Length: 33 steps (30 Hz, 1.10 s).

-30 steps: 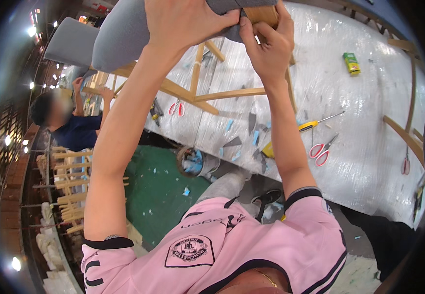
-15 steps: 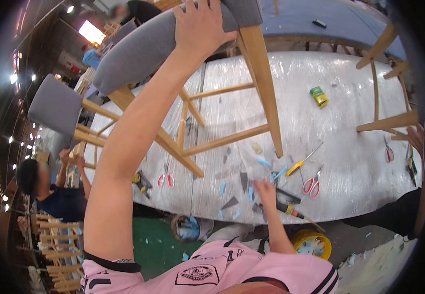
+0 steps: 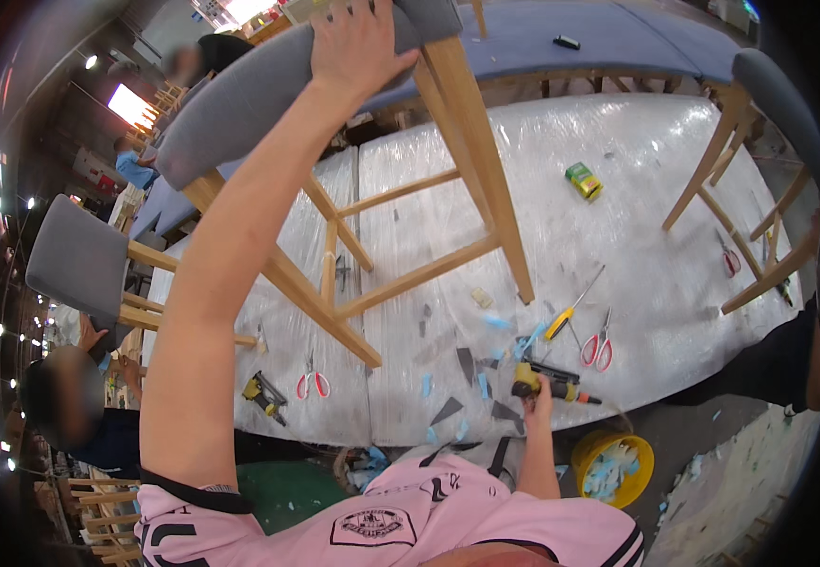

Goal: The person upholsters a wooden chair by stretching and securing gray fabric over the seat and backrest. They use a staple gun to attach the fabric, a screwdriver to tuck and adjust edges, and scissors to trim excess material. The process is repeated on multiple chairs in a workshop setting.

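The step in hand seems to be picking up the yellow-and-black staple gun (image 3: 527,377) at lower right of centre; the next move probably calls for a careful lift. The right hand (image 3: 539,399) has its fingers curled around it. Farther, at upper left, the wooden-legged chair with grey fabric padding (image 3: 240,115) lies directly under the left hand (image 3: 355,52), its fingers spread.

The plastic-wrapped table (image 3: 651,132) carries, read clockwise, a green-and-yellow box (image 3: 583,180) at one o'clock; scissors (image 3: 731,262) at three; a yellow-handled screwdriver (image 3: 558,325) and second scissors (image 3: 603,340) at four; grey and blue scraps (image 3: 448,409) around six; a nail gun (image 3: 261,389) and third scissors (image 3: 312,375) at eight.
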Tool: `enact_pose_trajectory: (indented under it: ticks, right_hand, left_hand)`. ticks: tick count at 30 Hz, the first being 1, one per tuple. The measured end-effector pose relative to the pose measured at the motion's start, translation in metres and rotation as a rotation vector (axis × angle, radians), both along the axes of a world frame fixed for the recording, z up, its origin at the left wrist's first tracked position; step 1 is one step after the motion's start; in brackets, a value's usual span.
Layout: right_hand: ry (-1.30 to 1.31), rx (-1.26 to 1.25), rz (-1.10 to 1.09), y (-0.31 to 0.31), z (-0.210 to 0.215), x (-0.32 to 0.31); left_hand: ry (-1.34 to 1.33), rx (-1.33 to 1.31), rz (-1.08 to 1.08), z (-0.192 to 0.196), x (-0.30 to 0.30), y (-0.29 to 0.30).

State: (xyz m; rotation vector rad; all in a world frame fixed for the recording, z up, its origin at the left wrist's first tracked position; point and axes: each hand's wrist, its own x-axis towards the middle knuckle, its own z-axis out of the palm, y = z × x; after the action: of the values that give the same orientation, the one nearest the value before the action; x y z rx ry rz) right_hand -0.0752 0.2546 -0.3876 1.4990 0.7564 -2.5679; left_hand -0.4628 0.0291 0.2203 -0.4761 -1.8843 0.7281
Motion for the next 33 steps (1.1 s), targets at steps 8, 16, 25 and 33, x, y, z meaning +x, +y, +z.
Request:
enact_pose_trajectory:
  ticks: [8, 16, 25, 33]
  right_hand:
    - [0.71, 0.451, -0.037, -0.051, 0.192, -0.05]
    - [1.588, 1.05, 0.067, -0.081, 0.393, -0.26]
    - [1.689, 1.28, -0.389, -0.135, 0.435, -0.337]
    - [1.643, 1.172, -0.331, -0.133, 0.442, -0.316]
  left_hand:
    - [-0.241, 0.148, 0.122, 0.005, 0.0, 0.0]
    - [-0.137, 0.118, -0.015, -0.004, 0.003, -0.001]
    - [-0.184, 0.171, 0.156, -0.004, 0.034, 0.025]
    - [-0.139, 0.21, 0.212, -0.015, 0.051, 0.036]
